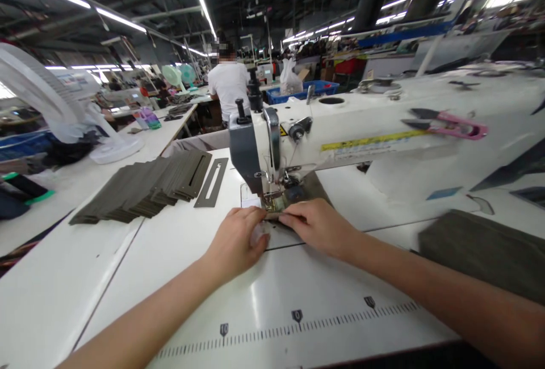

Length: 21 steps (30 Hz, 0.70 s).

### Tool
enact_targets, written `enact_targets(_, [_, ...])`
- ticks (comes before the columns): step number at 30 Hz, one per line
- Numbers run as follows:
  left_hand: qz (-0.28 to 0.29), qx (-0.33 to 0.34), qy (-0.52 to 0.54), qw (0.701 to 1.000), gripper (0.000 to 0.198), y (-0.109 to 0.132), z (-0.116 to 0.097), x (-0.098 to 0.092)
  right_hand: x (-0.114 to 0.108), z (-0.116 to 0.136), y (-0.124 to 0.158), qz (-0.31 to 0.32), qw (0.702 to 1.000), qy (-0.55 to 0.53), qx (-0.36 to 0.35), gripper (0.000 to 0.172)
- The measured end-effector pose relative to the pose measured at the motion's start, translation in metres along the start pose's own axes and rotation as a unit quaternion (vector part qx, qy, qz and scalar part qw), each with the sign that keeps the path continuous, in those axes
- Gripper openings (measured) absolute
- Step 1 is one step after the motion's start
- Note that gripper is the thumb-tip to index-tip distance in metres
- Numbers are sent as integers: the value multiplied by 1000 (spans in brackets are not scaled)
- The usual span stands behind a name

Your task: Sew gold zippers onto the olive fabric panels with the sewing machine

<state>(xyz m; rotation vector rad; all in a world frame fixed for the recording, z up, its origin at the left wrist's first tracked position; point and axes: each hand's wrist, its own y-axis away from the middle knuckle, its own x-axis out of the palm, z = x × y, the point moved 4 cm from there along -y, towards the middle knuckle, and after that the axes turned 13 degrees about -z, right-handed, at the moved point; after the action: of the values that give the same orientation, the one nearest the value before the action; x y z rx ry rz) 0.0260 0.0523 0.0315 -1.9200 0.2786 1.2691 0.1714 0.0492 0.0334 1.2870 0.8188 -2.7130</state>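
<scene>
Holds dark fabric (318, 188) at sewing machine (395, 162).
Pinches with right hand (321, 227); touches with loosely opened left hand (239, 238).

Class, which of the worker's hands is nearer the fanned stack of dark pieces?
Left. The left hand is to the right of the fanned stack; the right hand is farther right, past the left hand.
</scene>
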Motion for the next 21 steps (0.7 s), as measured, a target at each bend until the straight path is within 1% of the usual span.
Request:
enact_targets(1, [-2,-21,-18,1000,20,-2,1,-1,-3,-1,-5,27,999,13,30,27])
enact_targets(2, [-6,-34,-36,999,15,-3,1,-1,-4,0,-9,45,998,26,46,27])
enact_targets(4, [-18,-24,-61,998,11,-4,0,2,-3,4,-8,58,997,35,38,24])
enact_targets(5, [-27,0,-68,997,11,-2,-3,4,-1,6,-4,51,998,37,18,21])
enact_targets(7, [-50,68,-78,993,14,4,-10,8,8,11,10,4,997,51,-57,18])
enact_targets(9, [-76,125,-94,985,21,11,-16,11,16,15,28,-80,981,84,-155,23])
enact_targets(11, [-90,151,-108,978,25,16,-19,12,23,16,41,-140,961,112,-212,26])
enact_targets(12, [-93,157,-110,977,26,16,-20,12,26,15,44,-152,955,120,-223,26])
enact_targets(14, [-95,165,-106,976,28,15,-19,11,29,13,44,-153,954,127,-225,26])
enact_targets(21, [-113,186,-96,971,28,8,-8,14,30,9,30,-156,951,125,-235,28])
